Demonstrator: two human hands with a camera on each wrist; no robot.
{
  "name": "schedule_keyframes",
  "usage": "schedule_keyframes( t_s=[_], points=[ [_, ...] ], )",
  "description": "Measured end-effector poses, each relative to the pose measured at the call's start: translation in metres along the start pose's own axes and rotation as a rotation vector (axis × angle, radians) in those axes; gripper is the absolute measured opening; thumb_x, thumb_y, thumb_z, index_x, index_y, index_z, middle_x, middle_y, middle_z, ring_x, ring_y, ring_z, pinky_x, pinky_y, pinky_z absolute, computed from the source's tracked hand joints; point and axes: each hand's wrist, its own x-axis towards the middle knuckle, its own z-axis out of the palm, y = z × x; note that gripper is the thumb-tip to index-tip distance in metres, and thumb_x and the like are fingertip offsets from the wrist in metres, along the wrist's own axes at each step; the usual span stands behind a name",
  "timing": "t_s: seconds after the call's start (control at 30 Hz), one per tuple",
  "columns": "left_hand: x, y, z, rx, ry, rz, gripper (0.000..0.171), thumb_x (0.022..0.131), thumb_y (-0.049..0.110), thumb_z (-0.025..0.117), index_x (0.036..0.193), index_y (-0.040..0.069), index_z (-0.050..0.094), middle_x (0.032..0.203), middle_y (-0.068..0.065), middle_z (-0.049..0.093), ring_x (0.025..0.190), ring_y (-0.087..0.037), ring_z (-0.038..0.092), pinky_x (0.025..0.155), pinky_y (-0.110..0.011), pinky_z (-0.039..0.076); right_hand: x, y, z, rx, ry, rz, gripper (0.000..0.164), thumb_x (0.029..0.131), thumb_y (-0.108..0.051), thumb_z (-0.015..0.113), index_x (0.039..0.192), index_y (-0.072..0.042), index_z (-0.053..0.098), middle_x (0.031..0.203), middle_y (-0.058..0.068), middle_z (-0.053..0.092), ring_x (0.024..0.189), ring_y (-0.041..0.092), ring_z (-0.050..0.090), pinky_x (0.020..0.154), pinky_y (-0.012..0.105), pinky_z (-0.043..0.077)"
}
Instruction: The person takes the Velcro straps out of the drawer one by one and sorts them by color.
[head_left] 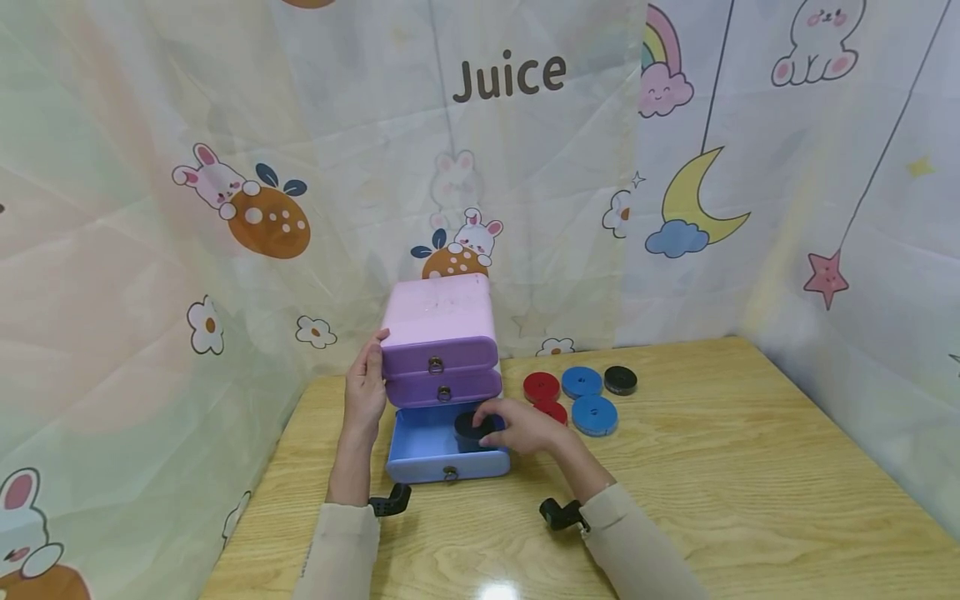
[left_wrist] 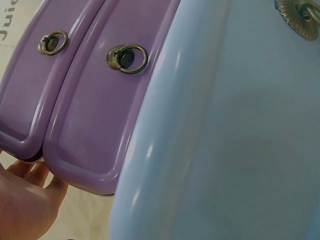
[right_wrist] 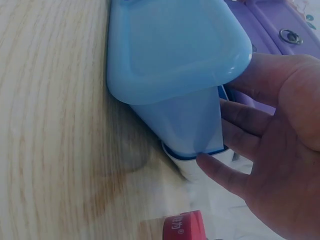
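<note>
A small drawer cabinet (head_left: 438, 307) with a pink top stands against the backdrop. Its two purple drawers (left_wrist: 92, 90) are closed, and the blue bottom drawer (head_left: 416, 435) is pulled out. My left hand (head_left: 365, 392) rests against the cabinet's left side, fingers along the edge of the purple fronts. Inside the blue drawer, toward its right end, sits a black tape roll (head_left: 467, 427). My right hand (head_left: 525, 427) reaches over the drawer's right wall, thumb and fingers pinching the roll. The drawer wall hides those fingertips in the right wrist view.
Right of the cabinet lie red rolls (head_left: 542, 387), blue rolls (head_left: 595, 415) and a black roll (head_left: 620, 380) on the wooden table (head_left: 712, 467). A patterned cloth backdrop (head_left: 555, 208) hangs behind and beside the table.
</note>
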Motion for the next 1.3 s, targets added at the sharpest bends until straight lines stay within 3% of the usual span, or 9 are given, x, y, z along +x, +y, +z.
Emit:
schedule_keyframes(
  t_s=[0.1, 0.2, 0.27, 0.33, 0.43, 0.53, 0.63, 1.03, 1.3],
  points=[
    [-0.001, 0.004, 0.001, 0.003, -0.002, -0.014, 0.046, 0.113, 0.040, 0.038, 0.152, 0.020, 0.054, 0.165, 0.000, 0.042, 0.153, -0.022, 0.038, 0.126, -0.051, 0.031, -0.002, -0.001, -0.002, 0.014, -0.004, 0.003, 0.023, 0.096, -0.019, 0.076, 0.118, -0.015, 0.069, 0.126, 0.002, 0.068, 0.116, 0.022, 0.060, 0.105, 0.047, 0.053],
    [-0.006, 0.015, 0.002, 0.004, -0.005, -0.021, 0.046, 0.114, 0.038, 0.038, 0.152, 0.018, 0.053, 0.166, -0.002, 0.042, 0.154, -0.023, 0.037, 0.126, -0.051, 0.031, -0.004, -0.002, -0.006, 0.029, -0.012, 0.022, 0.023, 0.097, -0.022, 0.076, 0.119, -0.019, 0.069, 0.126, 0.001, 0.067, 0.095, 0.020, 0.063, 0.088, 0.039, 0.057],
    [-0.011, 0.023, 0.004, 0.003, -0.006, -0.024, 0.046, 0.114, 0.038, 0.039, 0.152, 0.017, 0.053, 0.166, -0.002, 0.042, 0.154, -0.023, 0.037, 0.126, -0.051, 0.030, -0.006, -0.003, -0.008, 0.032, -0.015, 0.026, 0.024, 0.097, -0.024, 0.076, 0.119, -0.020, 0.069, 0.126, 0.000, 0.066, 0.078, 0.019, 0.059, 0.076, 0.034, 0.055],
    [-0.014, 0.030, 0.005, 0.001, -0.007, -0.025, 0.046, 0.114, 0.038, 0.039, 0.152, 0.017, 0.054, 0.166, -0.002, 0.041, 0.154, -0.023, 0.037, 0.126, -0.052, 0.030, -0.008, -0.005, -0.010, 0.031, -0.019, 0.022, 0.024, 0.097, -0.024, 0.076, 0.120, -0.020, 0.069, 0.125, 0.000, 0.066, 0.072, 0.021, 0.056, 0.070, 0.031, 0.051],
    [-0.015, 0.033, 0.006, 0.005, -0.007, -0.023, 0.046, 0.113, 0.038, 0.040, 0.152, 0.017, 0.053, 0.166, -0.003, 0.041, 0.154, -0.024, 0.036, 0.126, -0.052, 0.029, -0.010, -0.006, -0.013, 0.008, -0.018, -0.003, 0.024, 0.097, -0.025, 0.075, 0.120, -0.019, 0.069, 0.124, -0.001, 0.067, 0.084, 0.022, 0.059, 0.077, 0.032, 0.051],
    [-0.014, 0.032, 0.006, 0.011, -0.009, -0.021, 0.047, 0.114, 0.038, 0.039, 0.152, 0.016, 0.053, 0.167, -0.003, 0.040, 0.155, -0.024, 0.035, 0.127, -0.053, 0.028, -0.012, -0.008, -0.015, -0.011, -0.015, -0.028, 0.022, 0.098, -0.024, 0.074, 0.119, -0.017, 0.070, 0.124, -0.001, 0.068, 0.105, 0.021, 0.059, 0.092, 0.042, 0.054],
    [-0.014, 0.031, 0.005, 0.010, -0.011, -0.018, 0.047, 0.114, 0.038, 0.039, 0.152, 0.016, 0.053, 0.167, -0.003, 0.040, 0.155, -0.024, 0.035, 0.127, -0.053, 0.029, -0.013, -0.009, -0.017, -0.014, -0.020, -0.044, 0.021, 0.099, -0.022, 0.073, 0.118, -0.016, 0.069, 0.124, -0.001, 0.068, 0.113, 0.021, 0.058, 0.101, 0.053, 0.052],
    [-0.015, 0.031, 0.005, 0.000, -0.005, -0.015, 0.046, 0.113, 0.038, 0.040, 0.152, 0.017, 0.054, 0.166, -0.003, 0.042, 0.155, -0.023, 0.036, 0.127, -0.051, 0.028, -0.020, -0.008, -0.025, 0.008, -0.029, -0.047, 0.021, 0.099, -0.025, 0.073, 0.118, -0.017, 0.067, 0.123, -0.001, 0.067, 0.118, 0.023, 0.059, 0.105, 0.056, 0.051],
    [-0.015, 0.032, 0.005, 0.007, -0.010, -0.020, 0.046, 0.114, 0.037, 0.040, 0.152, 0.017, 0.053, 0.166, -0.003, 0.041, 0.154, -0.024, 0.036, 0.126, -0.052, 0.029, -0.032, -0.005, -0.042, 0.043, 0.022, -0.038, 0.024, 0.097, -0.026, 0.075, 0.118, -0.016, 0.066, 0.124, 0.000, 0.065, 0.117, 0.023, 0.058, 0.103, 0.054, 0.052]
  ],
)
